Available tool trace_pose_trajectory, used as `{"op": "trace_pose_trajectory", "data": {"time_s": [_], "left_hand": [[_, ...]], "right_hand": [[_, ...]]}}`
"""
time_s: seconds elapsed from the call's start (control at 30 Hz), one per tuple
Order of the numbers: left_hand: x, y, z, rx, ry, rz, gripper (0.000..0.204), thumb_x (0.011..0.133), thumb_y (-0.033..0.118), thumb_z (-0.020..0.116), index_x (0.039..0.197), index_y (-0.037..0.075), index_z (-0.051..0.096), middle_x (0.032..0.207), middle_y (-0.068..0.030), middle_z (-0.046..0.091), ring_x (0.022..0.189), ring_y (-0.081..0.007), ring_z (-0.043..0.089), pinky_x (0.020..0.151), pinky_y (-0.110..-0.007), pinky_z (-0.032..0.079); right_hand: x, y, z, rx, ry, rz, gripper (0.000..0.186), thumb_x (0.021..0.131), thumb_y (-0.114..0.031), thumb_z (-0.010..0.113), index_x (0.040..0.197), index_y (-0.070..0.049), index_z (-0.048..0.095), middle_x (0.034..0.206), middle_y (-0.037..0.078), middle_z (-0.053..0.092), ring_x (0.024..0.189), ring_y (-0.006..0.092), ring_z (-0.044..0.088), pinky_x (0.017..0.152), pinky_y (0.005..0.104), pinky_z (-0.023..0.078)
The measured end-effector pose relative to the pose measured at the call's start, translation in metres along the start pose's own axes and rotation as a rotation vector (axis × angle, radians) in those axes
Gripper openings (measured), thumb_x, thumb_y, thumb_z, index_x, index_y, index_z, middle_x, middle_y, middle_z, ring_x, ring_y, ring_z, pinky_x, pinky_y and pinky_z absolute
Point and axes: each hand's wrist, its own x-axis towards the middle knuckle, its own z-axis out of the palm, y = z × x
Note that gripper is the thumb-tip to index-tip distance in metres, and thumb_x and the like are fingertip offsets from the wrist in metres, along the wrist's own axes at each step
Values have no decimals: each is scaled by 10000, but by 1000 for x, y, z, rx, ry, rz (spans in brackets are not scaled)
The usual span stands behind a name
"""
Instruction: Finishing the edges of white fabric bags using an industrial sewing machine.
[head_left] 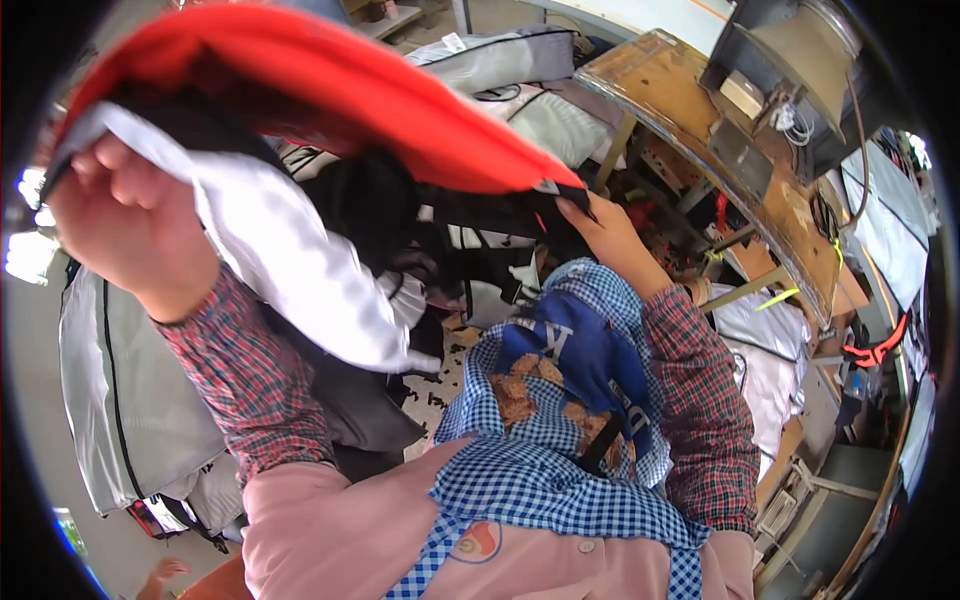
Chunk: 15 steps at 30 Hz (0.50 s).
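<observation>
Head view, looking down over the person's own chest. Both hands are raised and grip one large red cloth piece (330, 90) with a black underside and black edging. The left hand (130, 225) is closed in a fist around the cloth's left end, where a white lining layer (290, 270) hangs down from the grip. The right hand (610, 235) pinches the cloth's right corner at the black trim, fingers closed on the edge. The cloth spans between the two hands, held up off any surface and arched above them.

Both forearms wear red plaid sleeves (250, 380). A blue-and-white checked scarf (540, 470) lies across the chest over a pink garment (340, 530).

Below the held cloth sit black straps and grey padded pieces (140, 400) piled on the left, and more grey padded pieces (500, 60) lie at the top. A worn wooden counter (740, 170) runs along the right, carrying a grey metal machine housing (800, 70) with cables. At the lower left edge another person's hand (160, 575) shows; whether it holds anything I cannot tell.
</observation>
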Motion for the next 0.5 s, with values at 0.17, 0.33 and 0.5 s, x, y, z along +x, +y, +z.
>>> {"op": "trace_pose_trajectory", "data": {"time_s": [0.17, 0.33, 0.5], "left_hand": [[31, -21, 60, 71, 624, -92, 488, 950, 332, 530, 1337, 59, 414, 1344, -154, 488, 1398, -284, 306, 1145, -492, 249], [-47, -56, 94, 354, 209, 15, 352, 956, 296, 367, 993, 12, 573, 776, -87, 599, 697, -146, 532, 709, -308, 463], [-118, -73, 136, 241, -198, -628, 221, 929, 87, 609, 1071, -70, 673, 761, -107, 705, 590, -110, 656, 540, -230, 536]], "right_hand": [[22, -43, 15, 690, 120, 94, 378, 984, -353, 522, 1048, 7, 618, 901, 62, 686, 760, 159, 624, 695, 286, 479], [22, -53, 1, 1413, 60, 329, 386, 982, -379, 507, 1166, -54, 604, 1066, 61, 687, 921, 197, 667, 853, 349, 528], [-10, -42, -26, 1477, -154, 384, 699, 924, -630, 430, 1319, -59, 510, 1279, 112, 589, 1182, 238, 557, 1022, 381, 434]]}}
